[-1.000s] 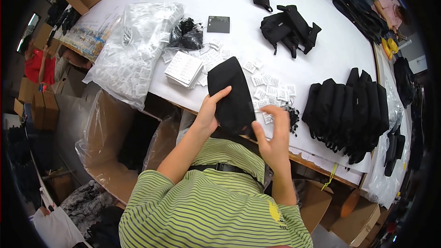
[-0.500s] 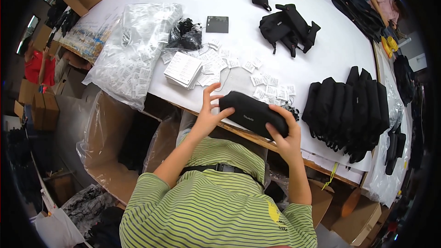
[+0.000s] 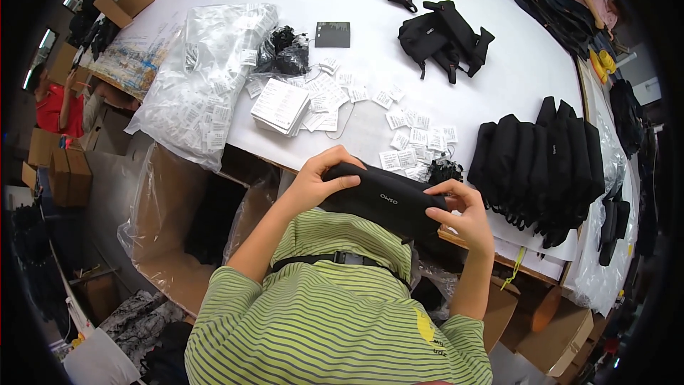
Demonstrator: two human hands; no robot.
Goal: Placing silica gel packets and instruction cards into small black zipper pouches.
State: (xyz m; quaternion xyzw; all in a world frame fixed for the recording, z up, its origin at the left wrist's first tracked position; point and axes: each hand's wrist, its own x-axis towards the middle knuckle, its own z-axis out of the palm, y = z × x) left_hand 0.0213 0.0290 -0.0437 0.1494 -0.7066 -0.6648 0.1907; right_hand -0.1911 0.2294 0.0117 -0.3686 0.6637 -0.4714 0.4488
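A black fabric pouch (image 3: 381, 196) with small pale lettering is held up in front of my waist, just off the table's near edge. My left hand (image 3: 324, 178) grips its left end, thumb on the face and fingers over the top. At the other end my right hand (image 3: 459, 207) pinches the upper corner between thumb and fingers. Just beyond the pouch lie scattered white printed tags (image 3: 417, 142) and a small heap of black cords (image 3: 445, 171). A stack of white cards (image 3: 281, 107) sits farther left.
Black pouches stand in a row (image 3: 534, 164) at right; more lie in a loose pile (image 3: 445, 36) farther back. On the left are a clear bag of tags (image 3: 214, 78), black strings in plastic (image 3: 283, 51) and a dark flat square (image 3: 333, 34). Two other people are at the edges.
The pouch has come down and closer to my body, its face tipping upward. My left fingers, raised before, now wrap over its top edge; my right hand has shifted slightly right.
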